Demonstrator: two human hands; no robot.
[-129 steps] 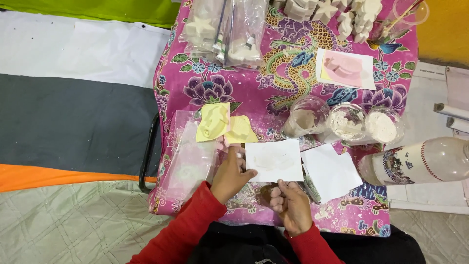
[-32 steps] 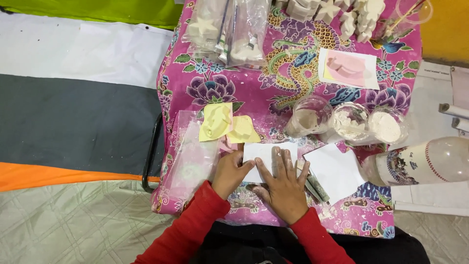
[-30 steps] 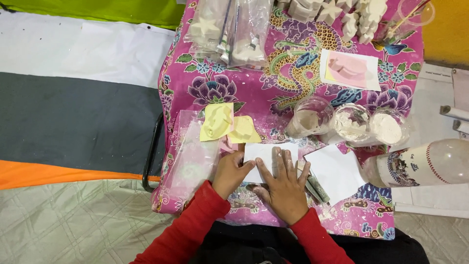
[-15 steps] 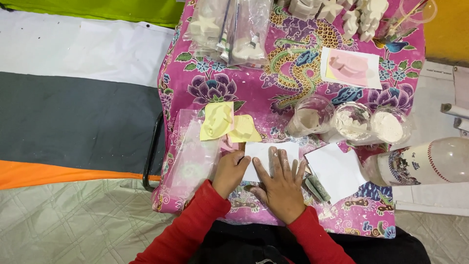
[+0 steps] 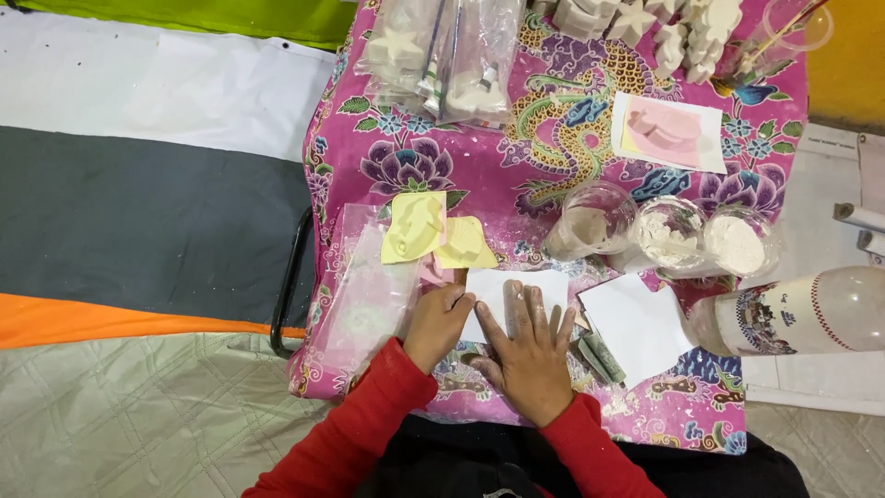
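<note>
A white paper sheet (image 5: pixel 516 286) lies on the pink flowered tablecloth (image 5: pixel 516 194) near the front edge. My right hand (image 5: pixel 530 355) presses flat on the sheet with its fingers spread. My left hand (image 5: pixel 438 323) rests at the sheet's left edge, fingers curled onto it. Both sleeves are red. A second white sheet (image 5: pixel 641 323) lies just to the right, over some dark green sticks (image 5: pixel 604 355). Two yellow moulds (image 5: pixel 429 231) sit just beyond my left hand.
Three clear cups of white powder (image 5: pixel 668 235) stand beyond the sheets. A plastic bottle (image 5: pixel 802 314) lies at the right. Clear bags (image 5: pixel 369 295) lie at the left edge. Plaster figures (image 5: pixel 645 18), bagged casts (image 5: pixel 442 55) and a pink mould (image 5: pixel 668 129) sit farther back.
My right hand came up from the table's front edge and now lies flat on the white sheet. In the last second both hands have hardly moved.
</note>
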